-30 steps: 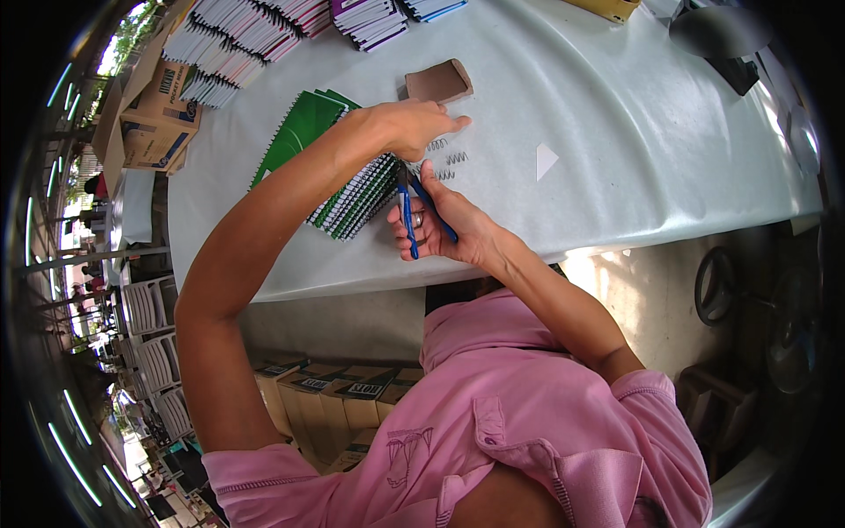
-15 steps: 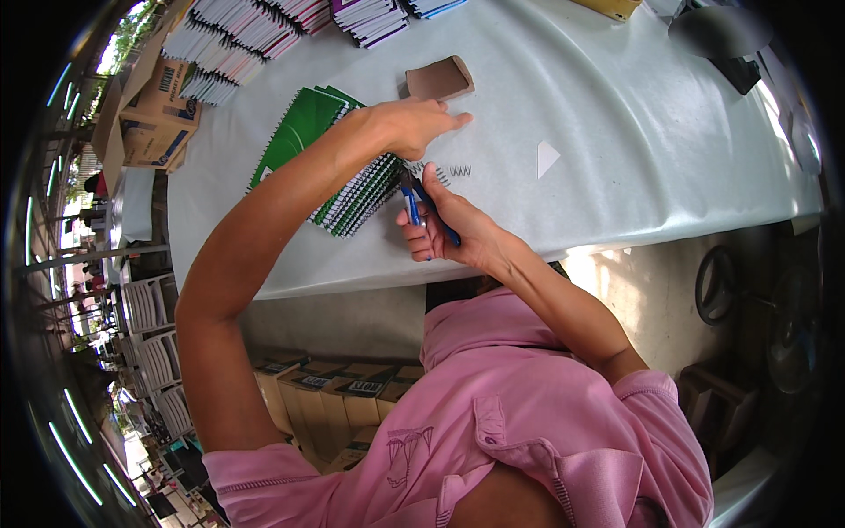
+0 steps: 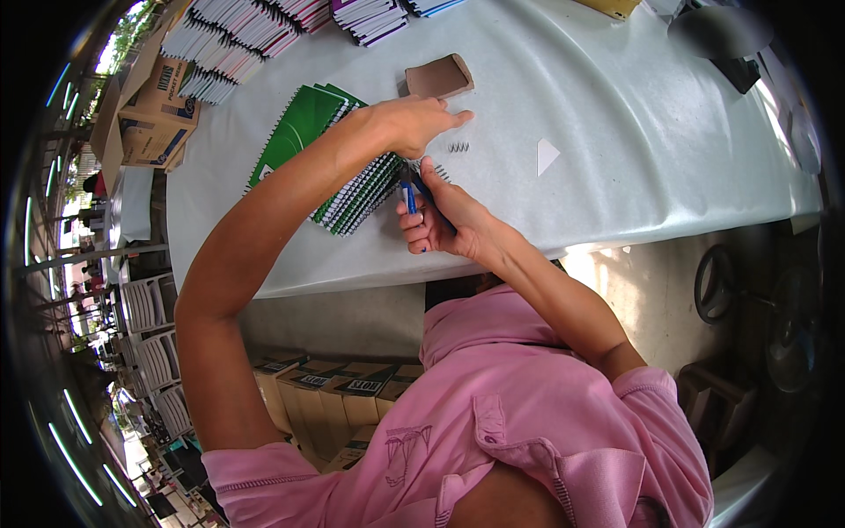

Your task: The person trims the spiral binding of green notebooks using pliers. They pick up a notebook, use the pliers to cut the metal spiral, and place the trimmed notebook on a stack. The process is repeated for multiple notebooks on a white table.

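A fan of green spiral notebooks [image 3: 299, 132] lies on the pale cloth-covered table, black wire coils along their edges. My left hand [image 3: 415, 126] reaches over the stack's right corner; one finger sticks out while the others bend down, and what they pinch is hidden. Just below it, my right hand [image 3: 449, 216] is closed round blue-handled pliers [image 3: 407, 194], whose jaws point up at the notebook corner beneath my left hand. A short piece of wire coil [image 3: 459, 148] lies right of the jaws, and another coil bit [image 3: 443, 174] shows beside my right thumb.
Beyond my left hand sits a brown curved cardboard piece [image 3: 440, 77]. A white paper scrap [image 3: 547, 157] lies to the right. Stacked notebooks [image 3: 238, 35] line the far left, near a cardboard box [image 3: 158, 123]. Several boxes [image 3: 352, 396] stand under the table.
The loose coil piece has shifted farther from me. My right hand has moved slightly up, and the pliers' handles look closer together. My left hand stays almost in place.
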Motion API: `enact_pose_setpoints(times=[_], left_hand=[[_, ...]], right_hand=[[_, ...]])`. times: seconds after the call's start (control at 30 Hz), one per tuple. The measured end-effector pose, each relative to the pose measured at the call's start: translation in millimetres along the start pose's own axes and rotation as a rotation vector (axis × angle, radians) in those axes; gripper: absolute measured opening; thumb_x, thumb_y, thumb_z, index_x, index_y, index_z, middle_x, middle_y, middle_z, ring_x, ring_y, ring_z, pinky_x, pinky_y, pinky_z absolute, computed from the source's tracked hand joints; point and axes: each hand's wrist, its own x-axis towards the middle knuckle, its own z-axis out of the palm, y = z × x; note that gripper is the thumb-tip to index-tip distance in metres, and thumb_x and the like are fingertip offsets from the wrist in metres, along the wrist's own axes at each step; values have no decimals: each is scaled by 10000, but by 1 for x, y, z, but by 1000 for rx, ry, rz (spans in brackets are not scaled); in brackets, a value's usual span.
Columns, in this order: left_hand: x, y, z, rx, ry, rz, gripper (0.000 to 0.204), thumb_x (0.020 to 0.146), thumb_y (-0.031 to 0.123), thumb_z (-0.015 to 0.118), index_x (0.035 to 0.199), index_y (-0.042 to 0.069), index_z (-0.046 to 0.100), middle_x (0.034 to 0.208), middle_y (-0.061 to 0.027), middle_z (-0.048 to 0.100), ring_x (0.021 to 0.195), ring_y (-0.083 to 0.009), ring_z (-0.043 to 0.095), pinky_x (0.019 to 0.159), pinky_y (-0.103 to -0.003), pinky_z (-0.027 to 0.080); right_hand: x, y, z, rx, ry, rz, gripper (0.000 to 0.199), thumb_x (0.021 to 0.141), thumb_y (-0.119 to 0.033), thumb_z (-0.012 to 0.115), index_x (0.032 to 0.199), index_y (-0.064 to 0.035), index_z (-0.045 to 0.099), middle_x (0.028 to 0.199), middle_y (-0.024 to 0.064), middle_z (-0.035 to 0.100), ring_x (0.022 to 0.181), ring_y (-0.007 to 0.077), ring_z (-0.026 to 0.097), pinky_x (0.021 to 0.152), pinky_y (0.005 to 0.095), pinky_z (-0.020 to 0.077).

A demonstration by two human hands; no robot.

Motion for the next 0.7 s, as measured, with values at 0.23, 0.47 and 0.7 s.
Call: enact_pose_setpoints(times=[0.23,0.47,0.7], left_hand=[[2,-1,12,4,18,-44,927,719,8,696,1507,210,252,1221,-201,556,1051,-391,599,850,-439,520],[0,3,9,1,4,-77,933,725,-52,647,1513,241,240,1253,-184,533,1045,-384,605,858,-425,523],[-4,7,6,1,-1,-99,917,737,-52,642,1510,240,244,1244,-186,537,1057,-371,606,849,-420,527]], right_hand=[[-12,6,29,-117,358,-45,792,929,-698,246,913,28,560,674,60,464,602,203,476,604,361,484],[-11,3,32,-87,387,-46,802,943,-671,220,932,54,563,751,138,566,724,272,592,764,467,551],[-13,6,28,-150,342,-42,801,947,-670,218,923,47,573,758,141,574,732,270,594,753,457,549]])
